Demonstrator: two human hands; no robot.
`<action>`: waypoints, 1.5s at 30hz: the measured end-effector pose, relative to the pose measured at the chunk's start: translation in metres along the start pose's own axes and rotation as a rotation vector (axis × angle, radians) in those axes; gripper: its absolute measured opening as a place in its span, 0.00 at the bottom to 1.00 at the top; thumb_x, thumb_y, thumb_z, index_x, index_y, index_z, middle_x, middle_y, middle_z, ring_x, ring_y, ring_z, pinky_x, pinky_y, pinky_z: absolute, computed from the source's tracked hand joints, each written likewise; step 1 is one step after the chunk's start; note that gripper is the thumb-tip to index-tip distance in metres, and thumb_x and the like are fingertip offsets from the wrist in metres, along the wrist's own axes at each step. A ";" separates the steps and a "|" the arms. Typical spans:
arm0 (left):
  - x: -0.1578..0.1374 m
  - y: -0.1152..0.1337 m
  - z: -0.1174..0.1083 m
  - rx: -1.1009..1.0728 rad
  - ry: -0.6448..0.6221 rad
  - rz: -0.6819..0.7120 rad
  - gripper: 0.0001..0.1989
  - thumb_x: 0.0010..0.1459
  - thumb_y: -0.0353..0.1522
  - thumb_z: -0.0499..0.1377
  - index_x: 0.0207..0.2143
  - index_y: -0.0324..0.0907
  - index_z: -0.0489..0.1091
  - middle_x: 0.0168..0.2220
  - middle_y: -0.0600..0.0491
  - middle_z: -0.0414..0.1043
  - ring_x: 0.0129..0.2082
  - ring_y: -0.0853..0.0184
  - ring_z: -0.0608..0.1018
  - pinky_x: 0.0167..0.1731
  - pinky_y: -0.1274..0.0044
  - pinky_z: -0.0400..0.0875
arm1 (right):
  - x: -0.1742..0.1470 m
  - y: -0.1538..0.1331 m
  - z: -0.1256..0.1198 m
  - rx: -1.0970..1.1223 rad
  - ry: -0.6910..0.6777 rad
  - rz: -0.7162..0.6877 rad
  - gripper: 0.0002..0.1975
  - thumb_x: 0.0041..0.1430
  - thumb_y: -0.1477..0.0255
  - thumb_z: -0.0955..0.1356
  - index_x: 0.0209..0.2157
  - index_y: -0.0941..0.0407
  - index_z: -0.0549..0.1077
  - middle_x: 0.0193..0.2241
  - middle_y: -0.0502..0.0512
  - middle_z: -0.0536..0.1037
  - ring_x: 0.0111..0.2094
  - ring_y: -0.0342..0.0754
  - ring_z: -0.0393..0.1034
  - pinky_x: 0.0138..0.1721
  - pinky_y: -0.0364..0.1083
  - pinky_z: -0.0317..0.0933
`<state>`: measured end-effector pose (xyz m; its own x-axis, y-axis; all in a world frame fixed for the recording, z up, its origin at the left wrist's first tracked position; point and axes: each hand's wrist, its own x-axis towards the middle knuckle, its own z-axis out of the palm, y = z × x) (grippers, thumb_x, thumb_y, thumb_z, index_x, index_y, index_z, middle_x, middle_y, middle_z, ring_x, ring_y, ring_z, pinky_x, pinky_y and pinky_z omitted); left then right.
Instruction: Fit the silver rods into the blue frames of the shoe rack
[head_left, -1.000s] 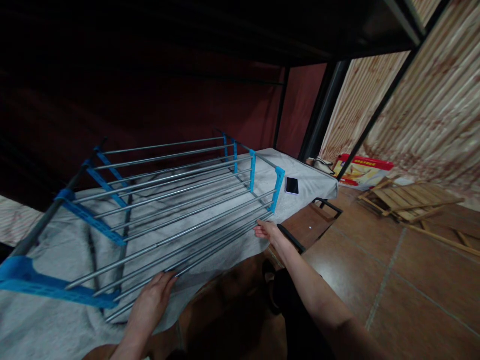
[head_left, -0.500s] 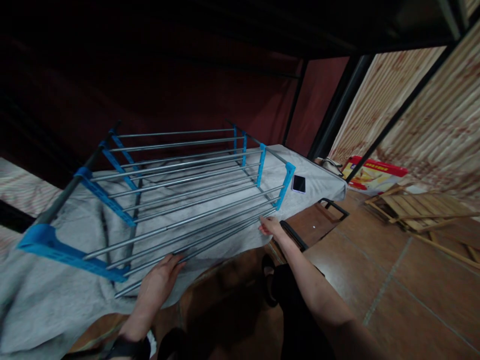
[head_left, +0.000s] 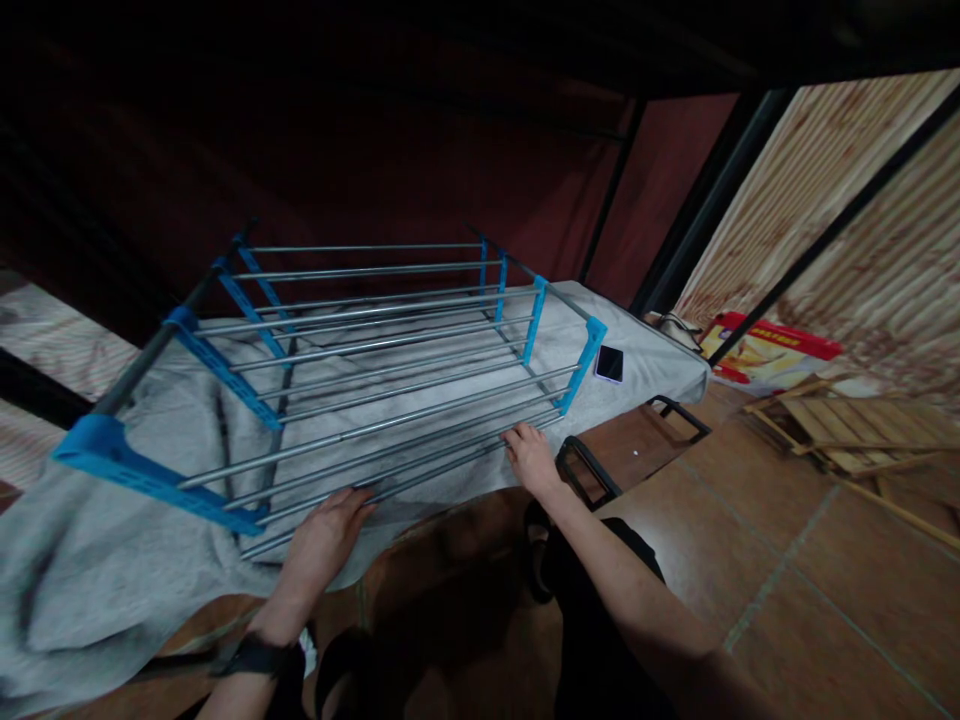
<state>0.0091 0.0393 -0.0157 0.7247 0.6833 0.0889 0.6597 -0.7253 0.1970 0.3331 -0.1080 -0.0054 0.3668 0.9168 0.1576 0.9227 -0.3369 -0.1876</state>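
A rack of metal tubes with blue plastic end brackets [head_left: 154, 480] lies on its side on a grey blanket [head_left: 135, 570]. Along its front edge runs a metal rod [head_left: 439, 470], apart from the left bracket at its near end. My left hand [head_left: 330, 530] is closed over this rod towards its left end, fingertips partly hidden. Near the rack's right front bracket [head_left: 582, 368], my right hand [head_left: 531, 458] pinches the same rod close to its right end. The fingers of both hands lie close to the rack's lowest tube.
A phone [head_left: 609, 364] lies on the blanket to the right of the rack. Beyond the blanket's edge are a brown board with black handles [head_left: 630, 445], a red and yellow box [head_left: 772, 350] and a folded wooden slatted piece [head_left: 862, 430] on the tiled floor. Dark posts frame the bed.
My right hand has slid a little left along the rod, its fingers now over it. The rod sits slightly closer to the rack. The view has shifted slightly.
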 end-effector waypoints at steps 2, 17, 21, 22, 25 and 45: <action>-0.001 0.005 -0.003 0.059 0.002 -0.010 0.19 0.65 0.39 0.45 0.46 0.43 0.72 0.43 0.48 0.75 0.43 0.60 0.77 0.43 0.71 0.70 | 0.000 -0.002 -0.002 -0.054 -0.010 -0.025 0.12 0.64 0.75 0.61 0.47 0.53 0.70 0.44 0.57 0.71 0.47 0.52 0.62 0.49 0.49 0.53; -0.008 0.024 -0.008 0.104 0.042 -0.014 0.16 0.63 0.29 0.47 0.46 0.42 0.72 0.42 0.44 0.74 0.45 0.56 0.74 0.45 0.65 0.68 | 0.005 0.006 0.002 -0.008 -0.018 -0.154 0.11 0.63 0.76 0.62 0.44 0.53 0.72 0.40 0.57 0.74 0.43 0.52 0.66 0.45 0.47 0.57; -0.010 0.027 -0.009 0.147 0.045 -0.016 0.17 0.63 0.26 0.47 0.49 0.41 0.69 0.43 0.45 0.73 0.46 0.59 0.73 0.47 0.67 0.67 | 0.007 0.012 0.013 0.015 -0.010 -0.184 0.12 0.63 0.76 0.61 0.44 0.53 0.73 0.40 0.58 0.75 0.43 0.52 0.68 0.45 0.47 0.59; -0.011 0.028 -0.010 0.155 0.038 -0.012 0.17 0.62 0.25 0.47 0.49 0.41 0.69 0.44 0.46 0.73 0.46 0.60 0.73 0.47 0.67 0.66 | 0.008 0.014 0.016 0.016 -0.005 -0.190 0.12 0.63 0.75 0.61 0.43 0.53 0.73 0.41 0.58 0.75 0.43 0.52 0.69 0.45 0.47 0.59; -0.012 0.029 -0.011 0.163 0.022 0.001 0.17 0.62 0.23 0.47 0.49 0.41 0.69 0.44 0.47 0.72 0.46 0.61 0.72 0.48 0.69 0.65 | 0.010 0.021 0.024 0.006 0.006 -0.203 0.12 0.64 0.75 0.60 0.44 0.54 0.73 0.41 0.58 0.75 0.43 0.52 0.69 0.44 0.47 0.60; -0.016 0.030 -0.012 -0.035 0.046 -0.002 0.11 0.64 0.29 0.49 0.46 0.42 0.69 0.42 0.48 0.68 0.42 0.63 0.70 0.46 0.69 0.64 | 0.002 0.013 0.033 -0.049 0.051 -0.431 0.14 0.65 0.70 0.60 0.50 0.52 0.68 0.41 0.58 0.74 0.42 0.53 0.69 0.45 0.51 0.59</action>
<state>0.0149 0.0076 0.0007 0.7130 0.6883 0.1333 0.6531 -0.7212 0.2308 0.3419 -0.1029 -0.0394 -0.0491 0.9646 0.2592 0.9968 0.0636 -0.0479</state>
